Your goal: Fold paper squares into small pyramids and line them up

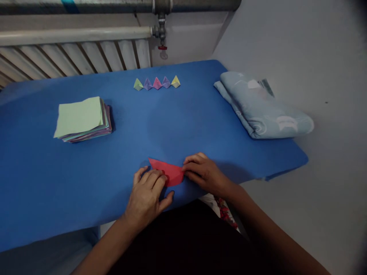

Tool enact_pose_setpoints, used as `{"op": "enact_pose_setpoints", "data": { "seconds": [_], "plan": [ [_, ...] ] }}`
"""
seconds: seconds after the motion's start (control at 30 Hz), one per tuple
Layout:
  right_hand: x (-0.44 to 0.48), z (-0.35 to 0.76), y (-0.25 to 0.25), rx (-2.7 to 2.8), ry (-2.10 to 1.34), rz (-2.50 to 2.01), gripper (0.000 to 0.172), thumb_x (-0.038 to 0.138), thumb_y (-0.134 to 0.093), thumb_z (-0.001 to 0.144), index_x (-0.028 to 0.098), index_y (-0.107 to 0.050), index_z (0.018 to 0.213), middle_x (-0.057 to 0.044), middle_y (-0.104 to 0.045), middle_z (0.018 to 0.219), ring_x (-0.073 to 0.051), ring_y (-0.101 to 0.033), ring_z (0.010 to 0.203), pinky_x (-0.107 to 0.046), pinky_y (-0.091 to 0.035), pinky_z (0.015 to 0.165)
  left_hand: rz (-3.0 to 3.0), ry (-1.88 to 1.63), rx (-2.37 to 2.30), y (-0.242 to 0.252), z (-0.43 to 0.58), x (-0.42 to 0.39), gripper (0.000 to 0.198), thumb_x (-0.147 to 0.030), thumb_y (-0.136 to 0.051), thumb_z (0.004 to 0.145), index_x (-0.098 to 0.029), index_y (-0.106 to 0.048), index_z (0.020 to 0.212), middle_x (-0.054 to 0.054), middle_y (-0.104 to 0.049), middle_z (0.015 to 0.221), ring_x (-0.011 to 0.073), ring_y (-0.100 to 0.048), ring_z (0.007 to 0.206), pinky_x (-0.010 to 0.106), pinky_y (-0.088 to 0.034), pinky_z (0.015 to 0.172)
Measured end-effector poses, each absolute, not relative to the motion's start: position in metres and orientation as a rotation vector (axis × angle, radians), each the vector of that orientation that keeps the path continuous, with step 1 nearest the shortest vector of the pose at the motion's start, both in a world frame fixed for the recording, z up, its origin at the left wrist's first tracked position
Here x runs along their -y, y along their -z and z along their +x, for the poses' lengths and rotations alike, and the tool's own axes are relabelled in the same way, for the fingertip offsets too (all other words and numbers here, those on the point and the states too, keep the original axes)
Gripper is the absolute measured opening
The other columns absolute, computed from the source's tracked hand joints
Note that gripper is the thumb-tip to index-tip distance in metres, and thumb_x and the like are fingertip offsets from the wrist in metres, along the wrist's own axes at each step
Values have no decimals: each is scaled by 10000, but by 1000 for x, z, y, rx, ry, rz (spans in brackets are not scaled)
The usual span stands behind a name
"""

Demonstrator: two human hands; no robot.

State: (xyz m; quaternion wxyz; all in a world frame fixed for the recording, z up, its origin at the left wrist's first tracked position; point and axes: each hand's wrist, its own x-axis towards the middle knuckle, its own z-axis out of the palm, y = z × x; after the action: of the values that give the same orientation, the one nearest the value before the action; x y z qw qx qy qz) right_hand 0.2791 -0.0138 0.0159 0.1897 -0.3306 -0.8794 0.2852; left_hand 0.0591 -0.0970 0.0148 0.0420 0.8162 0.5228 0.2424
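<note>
A folded sheet of red paper lies on the blue-covered table close to my body, with one pointed corner toward the upper left. My left hand rests over its left part, fingertips pressing it down and thumb held apart. At the paper's right end, my right hand pinches the edge between thumb and fingers. The fingers hide part of the paper's left and right ends. Farther back stands a row of several small folded paper pieces in green, purple, pink and yellow.
To the left is a stack of coloured paper sheets, light green on top. A folded grey-blue patterned cloth lies at the right by the wall. Behind the blue table are a white radiator and a valve with a red handle.
</note>
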Motion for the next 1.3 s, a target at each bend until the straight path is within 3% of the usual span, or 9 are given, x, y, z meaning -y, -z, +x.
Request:
{"op": "enact_pose_setpoints", "data": {
  "seconds": [0.17, 0.37, 1.2, 1.3],
  "plan": [
    [13, 279, -16, 2447, -812, -920, 138, 242, -550, 913, 221, -686, 918, -66, -630, 1073, -202, -551, 987, -381, -424, 883, 2533, -710, -1671, -14, 64, 94, 110, -276, -589, 865, -186, -641, 900, 73, -686, 966, 224, -631, 905, 479, -378, 972],
    [14, 274, -15, 2428, -772, -1028, 88, 205, -578, 889, 196, -659, 859, -72, -637, 1115, -214, -553, 1014, -403, -408, 907, 2470, -754, -1743, -13, 69, 93, 125, -208, -545, 893, -166, -649, 839, 57, -689, 917, 206, -630, 879, 459, -371, 971],
    [13, 268, -16, 2353, -710, -1201, 95, 190, -662, 817, 193, -607, 739, -71, -636, 1158, -234, -549, 1066, -406, -386, 910, 2356, -799, -1819, -5, 69, 92, 72, -208, -585, 881, -163, -602, 827, 50, -665, 924, 209, -602, 896, 467, -351, 987],
    [12, 269, -14, 2342, -700, -1194, 101, 210, -678, 810, 194, -608, 740, -77, -640, 1145, -240, -553, 1075, -412, -387, 908, 2321, -799, -1804, -4, 66, 95, 65, -217, -567, 893, -171, -613, 894, 60, -659, 960, 210, -594, 934, 473, -351, 995]
  ]
}}
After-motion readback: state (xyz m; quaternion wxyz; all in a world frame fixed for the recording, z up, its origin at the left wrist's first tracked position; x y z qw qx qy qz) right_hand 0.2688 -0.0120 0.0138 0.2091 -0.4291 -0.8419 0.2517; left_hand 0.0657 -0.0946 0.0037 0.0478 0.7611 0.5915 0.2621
